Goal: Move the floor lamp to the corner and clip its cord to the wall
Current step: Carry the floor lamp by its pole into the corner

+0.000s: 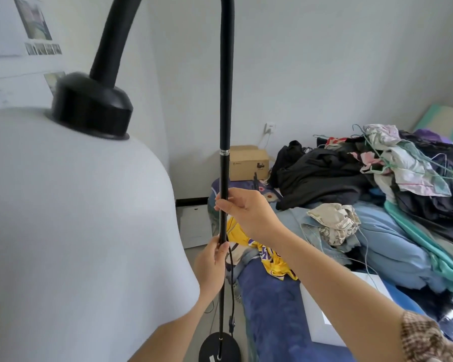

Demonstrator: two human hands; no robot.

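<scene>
The floor lamp has a thin black pole (224, 113) that rises and curves over to a black cap (89, 108) on a large white shade (76, 231), which fills the left of the view. Its round black base (219, 347) shows at the bottom. My right hand (246, 212) grips the pole at mid height. My left hand (211, 265) grips it just below. A black cord (231, 278) hangs along the pole, with an inline switch (231, 323) near the base.
A bed (272, 304) piled with clothes and hangers (390, 173) stands right of the lamp. A cardboard box (247, 162) sits by the far wall under a wall socket (270, 127). The room corner lies behind the pole. Posters (34, 35) hang on the left wall.
</scene>
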